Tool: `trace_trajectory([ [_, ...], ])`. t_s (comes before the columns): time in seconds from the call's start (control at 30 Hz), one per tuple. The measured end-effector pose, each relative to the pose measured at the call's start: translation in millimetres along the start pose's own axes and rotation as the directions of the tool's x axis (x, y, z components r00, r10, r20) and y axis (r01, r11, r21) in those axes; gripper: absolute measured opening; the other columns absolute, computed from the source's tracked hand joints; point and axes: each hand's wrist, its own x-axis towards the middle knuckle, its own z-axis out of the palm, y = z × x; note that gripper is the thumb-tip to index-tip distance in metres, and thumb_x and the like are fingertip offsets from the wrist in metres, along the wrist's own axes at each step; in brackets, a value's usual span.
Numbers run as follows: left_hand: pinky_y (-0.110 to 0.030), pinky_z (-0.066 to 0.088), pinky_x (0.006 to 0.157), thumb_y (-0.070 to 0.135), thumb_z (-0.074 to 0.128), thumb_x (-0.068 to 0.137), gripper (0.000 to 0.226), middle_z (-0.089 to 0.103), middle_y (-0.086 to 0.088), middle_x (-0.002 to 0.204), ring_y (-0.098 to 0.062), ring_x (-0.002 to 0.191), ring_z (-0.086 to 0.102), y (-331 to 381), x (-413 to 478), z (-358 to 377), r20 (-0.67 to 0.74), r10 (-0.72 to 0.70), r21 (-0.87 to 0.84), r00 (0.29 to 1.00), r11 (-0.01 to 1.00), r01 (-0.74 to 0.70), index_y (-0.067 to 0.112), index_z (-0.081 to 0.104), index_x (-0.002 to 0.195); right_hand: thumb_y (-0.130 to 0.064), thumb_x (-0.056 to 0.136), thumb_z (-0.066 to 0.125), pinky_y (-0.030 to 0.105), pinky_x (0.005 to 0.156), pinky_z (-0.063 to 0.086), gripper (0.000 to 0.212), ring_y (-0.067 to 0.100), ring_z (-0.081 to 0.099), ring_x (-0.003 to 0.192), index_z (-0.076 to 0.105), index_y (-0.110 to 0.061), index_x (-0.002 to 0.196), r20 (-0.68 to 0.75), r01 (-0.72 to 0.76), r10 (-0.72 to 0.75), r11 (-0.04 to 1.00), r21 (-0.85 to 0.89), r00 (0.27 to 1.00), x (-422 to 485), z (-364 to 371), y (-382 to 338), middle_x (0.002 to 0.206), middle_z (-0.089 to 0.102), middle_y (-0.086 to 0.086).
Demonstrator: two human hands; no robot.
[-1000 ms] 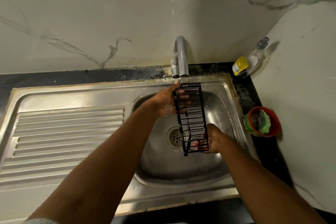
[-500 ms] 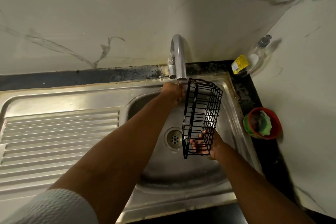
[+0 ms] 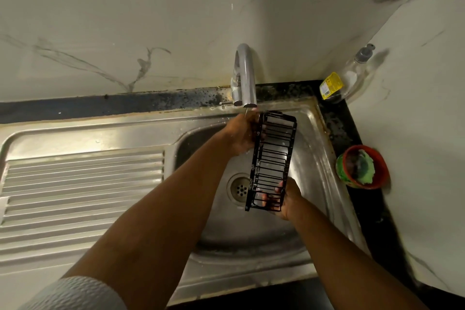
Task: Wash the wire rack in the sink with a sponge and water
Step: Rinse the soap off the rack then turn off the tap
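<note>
Black wire rack point(image 3: 273, 158) is held lengthwise over the sink point(image 3: 319, 148) basin, tilted, far end just under the spout of the chrome tap point(image 3: 245, 75), near end low and close to the viewer, above and to the right of the drain point(image 3: 240, 187). A thin stream of water falls from the spout by the rack's far corner. Sink is stainless steel, wet, with a ribbed draining board point(image 3: 83, 184) on its left. A dark, stained counter strip point(image 3: 151, 102) runs behind and to the right of the sink; white veined marble walls point(image 3: 125, 20) meet in the right-hand corner. In that corner stands a clear pump bottle point(image 3: 352, 75) with a yellow label; nearer, on the right counter, a red-rimmed bowl point(image 3: 362, 166) holds a green sponge point(image 3: 366, 167). Left hand point(image 3: 242, 134) is closed around the rack's far left edge, beneath the spout. Right hand point(image 3: 283, 196) grips the near end from the right, fingers showing through the wires. A pale textured sleeve point(image 3: 75, 294) covers the left upper arm.
</note>
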Motion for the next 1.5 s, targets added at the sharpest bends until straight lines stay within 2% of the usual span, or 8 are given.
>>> trace_trajectory([
  [0.27,-0.044,0.047,0.103,0.047,0.045,0.109,0.051,0.070,-0.014,0.130,-0.028,0.114,0.063,-9,-27,-26,0.174,0.065,0.140,0.983,0.986,-0.091,0.010,0.063,0.140,-0.033,0.107,0.027,0.054,0.077,0.057,0.050,0.042,0.068,0.099,0.070,-0.009,0.117,0.111,-0.007,-0.009,0.989,0.147,0.994,-29,50,5,0.109,0.072,0.021],
  [0.4,-0.032,0.062,0.067,0.037,0.037,0.114,0.044,0.076,-0.015,0.103,-0.023,0.081,0.077,3,-41,-34,0.032,0.113,0.316,0.993,0.942,-0.117,0.004,0.066,0.122,-0.039,0.107,0.028,0.052,0.070,0.060,0.053,0.043,0.066,0.106,0.059,-0.006,0.134,0.099,0.027,-0.034,0.997,0.076,0.995,-41,64,0,0.124,0.066,0.025],
  [0.53,-0.030,0.061,0.061,0.047,0.043,0.110,0.045,0.076,-0.012,0.090,-0.020,0.071,0.075,-3,-37,-32,-0.111,0.284,0.272,0.952,0.930,-0.246,0.007,0.063,0.112,-0.051,0.098,0.028,0.059,0.110,0.042,0.064,0.038,0.051,0.135,0.054,-0.016,0.145,0.009,0.078,-0.078,0.997,-0.018,0.997,-40,73,-13,0.150,0.053,0.011],
  [0.9,-0.038,0.057,0.079,0.050,0.051,0.106,0.046,0.075,-0.010,0.098,-0.021,0.080,0.072,-1,-30,-12,-0.220,0.323,0.013,0.920,0.944,-0.328,0.008,0.065,0.118,-0.088,0.088,0.019,0.036,0.081,0.044,0.103,0.037,0.067,0.109,0.068,-0.004,0.123,-0.103,0.285,-0.644,0.469,-0.836,0.758,-53,19,-57,0.120,0.070,0.018],
  [1.13,-0.026,0.054,0.058,0.045,0.047,0.109,0.038,0.075,-0.002,0.084,-0.017,0.070,0.070,2,-39,-8,-0.212,0.356,0.012,0.910,0.932,-0.361,0.012,0.066,0.109,-0.071,0.087,0.063,0.041,0.063,0.062,0.060,0.026,0.076,0.068,0.067,-0.011,0.081,-0.151,0.508,-0.725,0.599,-0.618,0.672,-41,19,-45,0.076,0.073,0.003],
  [1.27,-0.022,0.050,0.048,0.042,0.052,0.108,0.036,0.074,-0.007,0.078,-0.014,0.059,0.071,-1,-43,-12,-0.204,0.402,0.272,0.893,0.899,-0.343,0.012,0.066,0.095,-0.027,0.092,0.069,0.021,0.056,0.036,0.012,0.027,0.068,0.085,0.065,-0.015,0.091,-0.080,0.655,-0.913,0.347,-0.671,0.401,-56,26,-47,0.079,0.060,-0.006],
  [1.37,-0.028,0.057,0.055,0.038,0.057,0.106,0.036,0.073,-0.008,0.074,-0.014,0.058,0.071,-7,-42,-16,-0.127,0.397,0.424,0.909,0.850,-0.312,0.006,0.068,0.094,-0.015,0.089,0.067,0.029,0.072,0.052,0.015,0.026,0.065,0.093,0.063,-0.011,0.102,0.048,0.823,-0.999,-0.018,-0.568,0.010,-68,39,-67,0.098,0.063,0.001],
  [1.5,-0.023,0.056,0.056,0.037,0.058,0.106,0.032,0.072,-0.002,0.074,-0.006,0.057,0.068,-16,-41,-18,-0.033,0.378,0.657,0.925,0.706,-0.265,0.009,0.072,0.099,-0.024,0.083,0.066,0.041,0.100,0.041,0.035,0.029,0.056,0.120,0.065,-0.008,0.114,0.365,0.562,-0.839,-0.543,-0.624,-0.404,-101,61,-98,0.125,0.060,0.010],
])
